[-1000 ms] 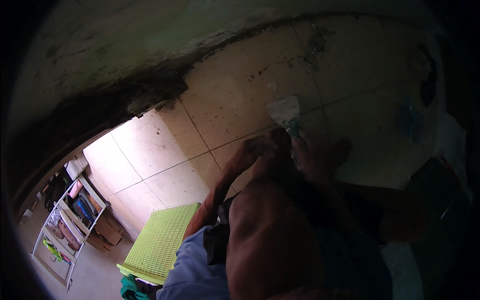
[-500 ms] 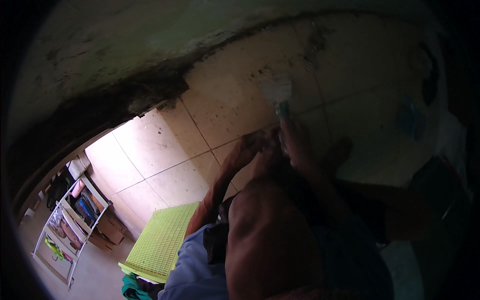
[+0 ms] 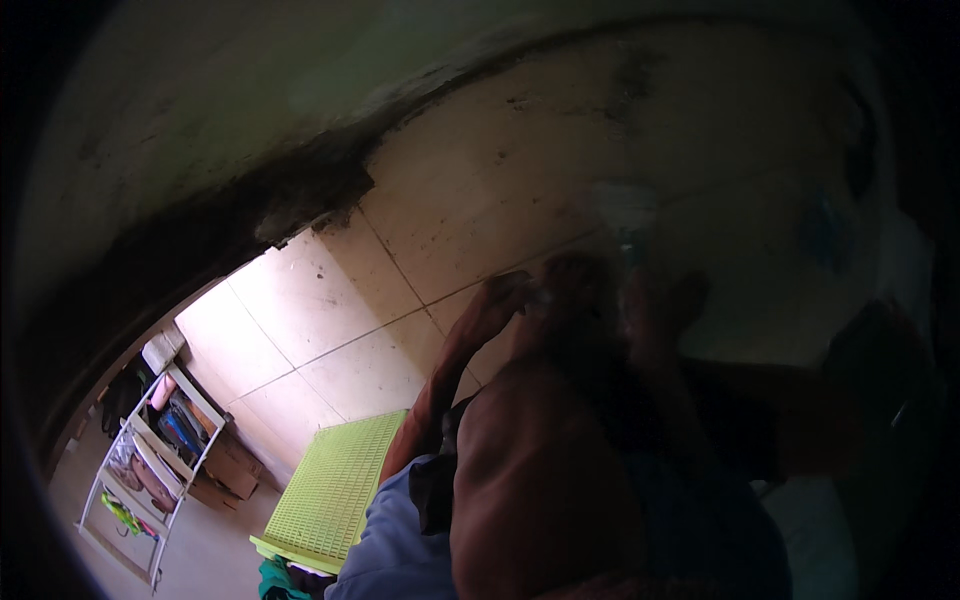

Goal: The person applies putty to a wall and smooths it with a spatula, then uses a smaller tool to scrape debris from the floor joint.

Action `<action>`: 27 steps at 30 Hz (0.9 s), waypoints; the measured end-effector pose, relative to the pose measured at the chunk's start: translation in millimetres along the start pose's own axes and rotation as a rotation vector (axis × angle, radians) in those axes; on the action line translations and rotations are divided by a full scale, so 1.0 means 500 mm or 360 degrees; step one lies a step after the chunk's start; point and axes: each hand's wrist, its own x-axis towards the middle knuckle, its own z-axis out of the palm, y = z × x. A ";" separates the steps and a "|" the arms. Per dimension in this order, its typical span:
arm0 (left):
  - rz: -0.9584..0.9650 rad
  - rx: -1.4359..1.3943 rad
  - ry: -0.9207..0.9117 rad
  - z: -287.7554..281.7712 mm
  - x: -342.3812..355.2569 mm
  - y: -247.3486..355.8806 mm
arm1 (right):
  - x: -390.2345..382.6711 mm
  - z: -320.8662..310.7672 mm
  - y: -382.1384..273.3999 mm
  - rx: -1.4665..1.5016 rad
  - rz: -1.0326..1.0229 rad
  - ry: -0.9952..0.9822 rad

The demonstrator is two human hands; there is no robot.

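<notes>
My right hand [image 3: 645, 312], dark and blurred, is closed round a flat hand tool [image 3: 625, 208] with a wide pale end and a greenish neck. Scraper or brush, I cannot tell which. The tool's wide end is over the tiled floor [image 3: 450, 215], pointing away from me. My left hand [image 3: 498, 303] is beside my bare foot [image 3: 572, 275], its fingers curled in. A small pale patch shows at those fingertips; what it is stays unclear. My other foot [image 3: 688, 292] is right of the right hand, in shadow.
A worn wall [image 3: 200, 120] with a dark, broken base runs along the far left. Dark crumbs [image 3: 505, 155] lie on the tiles. A yellow-green plastic basket [image 3: 335, 490] stands at near left, a white rack [image 3: 160, 460] beyond it. A bluish thing [image 3: 825, 235] lies at right.
My right hand and the tool have swung to the right and a little nearer me. The left hand has stayed almost in place. The view has shifted slightly.
</notes>
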 end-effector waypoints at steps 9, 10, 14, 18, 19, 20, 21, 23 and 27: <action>0.0056 -0.0019 -0.0012 0.005 0.039 0.049 | 0.164 -0.048 -0.283 0.0075 -0.0228 -0.0224; 0.0001 0.0001 -0.0008 0.004 0.040 0.059 | 0.147 -0.050 -0.274 0.0098 -0.0162 -0.0157; 0.0040 0.0007 -0.0020 -0.001 0.038 0.045 | 0.132 -0.046 -0.201 0.0371 -0.0171 0.0028; 0.0008 -0.0053 0.0010 0.011 0.041 0.041 | 0.305 -0.134 -0.233 -0.0337 -0.1265 -0.0016; 0.0015 -0.0088 0.0001 0.015 0.044 0.046 | 0.350 -0.172 -0.214 -0.0327 -0.1632 -0.0065; 0.0017 -0.0059 0.0012 0.014 0.041 0.047 | 0.341 -0.174 -0.211 -0.0227 -0.1342 -0.0037; 0.0026 -0.0038 0.0025 0.012 0.040 0.051 | 0.315 -0.181 -0.219 -0.0138 -0.1058 -0.0009; 0.0050 -0.0030 0.0074 0.005 0.043 0.047 | 0.241 -0.199 -0.229 0.0040 -0.0488 0.0053; 0.0047 -0.0078 0.0015 -0.012 0.048 0.020 | 0.062 -0.258 -0.115 0.0033 0.0124 0.0272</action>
